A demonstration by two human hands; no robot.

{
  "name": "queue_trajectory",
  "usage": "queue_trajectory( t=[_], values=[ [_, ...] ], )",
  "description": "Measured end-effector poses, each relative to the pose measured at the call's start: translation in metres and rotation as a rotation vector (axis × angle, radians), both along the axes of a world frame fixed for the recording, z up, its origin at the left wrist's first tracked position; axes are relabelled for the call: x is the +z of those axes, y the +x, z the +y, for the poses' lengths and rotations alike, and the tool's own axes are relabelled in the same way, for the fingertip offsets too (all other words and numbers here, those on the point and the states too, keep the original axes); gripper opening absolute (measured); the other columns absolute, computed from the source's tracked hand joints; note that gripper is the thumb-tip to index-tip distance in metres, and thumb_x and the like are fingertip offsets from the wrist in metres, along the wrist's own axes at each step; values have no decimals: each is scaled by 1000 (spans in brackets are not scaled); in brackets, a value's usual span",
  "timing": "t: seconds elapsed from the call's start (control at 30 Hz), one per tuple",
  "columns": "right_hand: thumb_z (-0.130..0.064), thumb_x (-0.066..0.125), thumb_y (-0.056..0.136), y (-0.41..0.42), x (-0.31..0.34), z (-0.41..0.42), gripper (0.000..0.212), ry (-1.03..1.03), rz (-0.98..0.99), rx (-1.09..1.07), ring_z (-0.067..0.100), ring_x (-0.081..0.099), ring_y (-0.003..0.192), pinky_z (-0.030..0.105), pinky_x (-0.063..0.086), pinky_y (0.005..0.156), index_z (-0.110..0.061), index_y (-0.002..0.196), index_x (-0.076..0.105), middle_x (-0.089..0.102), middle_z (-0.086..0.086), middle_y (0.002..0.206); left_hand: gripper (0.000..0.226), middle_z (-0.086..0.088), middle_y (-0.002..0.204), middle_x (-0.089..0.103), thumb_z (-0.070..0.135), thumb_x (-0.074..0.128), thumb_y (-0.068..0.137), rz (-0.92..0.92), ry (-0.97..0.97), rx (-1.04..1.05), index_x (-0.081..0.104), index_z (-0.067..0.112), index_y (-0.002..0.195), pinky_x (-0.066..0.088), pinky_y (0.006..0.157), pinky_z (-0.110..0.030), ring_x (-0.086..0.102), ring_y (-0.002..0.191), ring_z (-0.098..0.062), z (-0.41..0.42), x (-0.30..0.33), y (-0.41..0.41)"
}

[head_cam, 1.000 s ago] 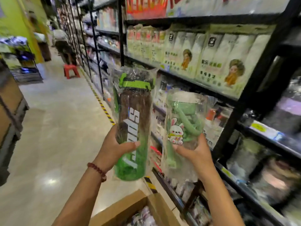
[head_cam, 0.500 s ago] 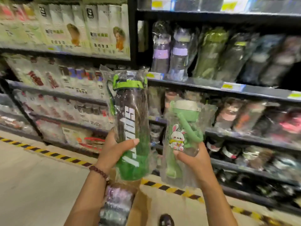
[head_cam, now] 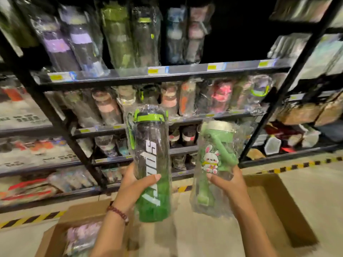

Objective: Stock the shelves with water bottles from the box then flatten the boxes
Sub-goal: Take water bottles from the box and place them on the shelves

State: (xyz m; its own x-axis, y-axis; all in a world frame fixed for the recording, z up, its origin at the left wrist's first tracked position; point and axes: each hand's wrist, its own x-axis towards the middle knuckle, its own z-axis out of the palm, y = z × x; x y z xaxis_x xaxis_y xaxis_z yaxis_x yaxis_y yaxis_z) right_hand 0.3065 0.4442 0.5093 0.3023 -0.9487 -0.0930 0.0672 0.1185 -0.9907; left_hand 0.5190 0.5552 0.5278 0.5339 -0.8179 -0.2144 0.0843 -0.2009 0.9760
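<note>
My left hand point(head_cam: 132, 188) grips a tall bottle point(head_cam: 151, 164) in clear wrap, dark at the top, green at the bottom, with a green lid and white lettering. My right hand point(head_cam: 229, 184) holds a shorter green bottle point(head_cam: 215, 164) with a white lid and a rabbit picture, also in plastic wrap. Both bottles are upright in front of the black shelving point(head_cam: 163, 71), which carries rows of wrapped bottles. An open cardboard box point(head_cam: 83, 210) at the lower left holds more wrapped bottles.
A second open cardboard box point(head_cam: 274, 204) sits on the floor at the right, its inside bare as far as visible. Yellow-black tape point(head_cam: 297, 165) runs along the floor by the shelf base. Neighbouring shelf bays at left and right carry other packaged goods.
My view has swung from the aisle to face the bottle shelves head on. Both hands still hold the same bottles upright. The second box at the right has come into view.
</note>
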Motion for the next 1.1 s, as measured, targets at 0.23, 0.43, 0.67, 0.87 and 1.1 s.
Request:
queue_trajectory(
  t=[0.23,0.43,0.67,0.87,1.1],
  values=[
    [-17,79,52,-89,2,-81,75,7,53,-42,15,67,99,26,57,77,-19,123,54,68,1,110,88,1,118,62,47,80,35,69,20,21,50,26,115,47,96,-43,60,109,-19,-93,-3,-82],
    [-6,82,57,-132,-5,-137,68,43,41,-51,13,68,94,19,54,66,-22,118,56,69,1,108,88,2,112,65,47,75,35,47,11,40,53,23,117,50,90,-37,63,101,-14,-144,-14,-132],
    [-4,83,62,-129,-15,-183,67,105,48,-12,13,70,90,21,55,66,-15,122,53,69,4,106,75,19,112,42,18,80,72,41,15,78,36,23,132,35,91,-24,43,110,-6,-185,-18,-136],
    [-20,85,55,-98,-19,-237,75,94,83,1,17,66,102,38,56,83,-29,121,53,67,-1,114,72,13,115,61,37,81,54,31,-13,47,49,26,118,47,85,-27,59,103,-5,-251,-10,-106],
    [-8,83,69,-34,24,-328,65,-69,88,6,-1,59,102,10,50,70,-29,121,50,61,-13,112,96,8,122,59,51,77,38,-75,-124,-18,47,25,126,45,95,-34,56,113,-12,-345,18,-41]
  ],
)
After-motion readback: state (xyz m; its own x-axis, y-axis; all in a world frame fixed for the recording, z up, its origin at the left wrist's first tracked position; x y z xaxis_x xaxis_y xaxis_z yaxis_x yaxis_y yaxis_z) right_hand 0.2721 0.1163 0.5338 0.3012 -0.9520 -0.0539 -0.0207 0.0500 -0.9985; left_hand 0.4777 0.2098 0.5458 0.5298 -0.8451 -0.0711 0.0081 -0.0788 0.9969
